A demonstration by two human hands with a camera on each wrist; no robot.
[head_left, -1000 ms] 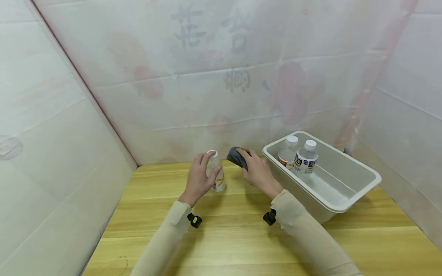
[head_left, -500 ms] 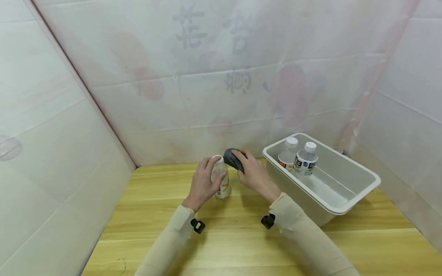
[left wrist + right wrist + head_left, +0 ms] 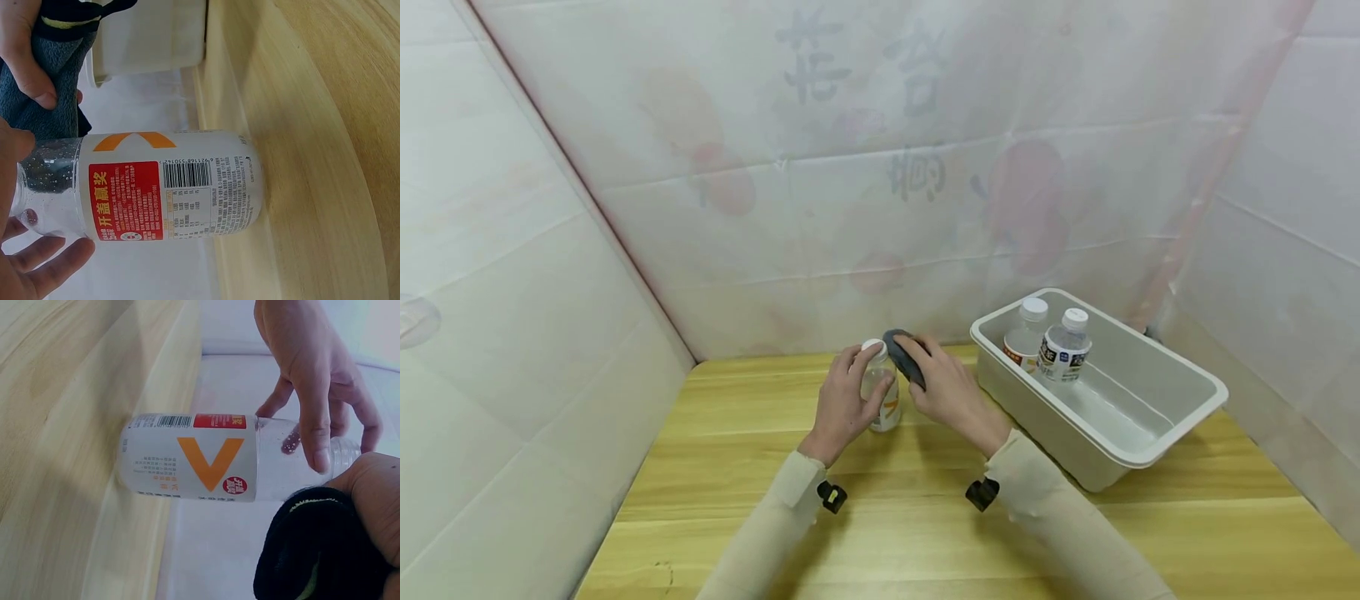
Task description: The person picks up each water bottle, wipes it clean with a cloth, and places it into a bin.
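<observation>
The bottle stood upright on the tabletop, just left of the white bin; the left hand curled its grip round the upper part, and the right hand pinched a dark cloth against the cap. Judging by this, wiping had only reached the top, with the body left to do; 2 bottles already stood in the bin.

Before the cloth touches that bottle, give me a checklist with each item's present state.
1. Left hand grips the bottle near its top: ok.
2. Bottle standing upright on the wooden table: ok.
3. Right hand holds the dark cloth: ok.
4. Cloth up beside the bottle's cap: ok.
5. Cap screwed tight: cannot tell.
6. White bin with its two bottles stands apart from the hands: ok.
</observation>
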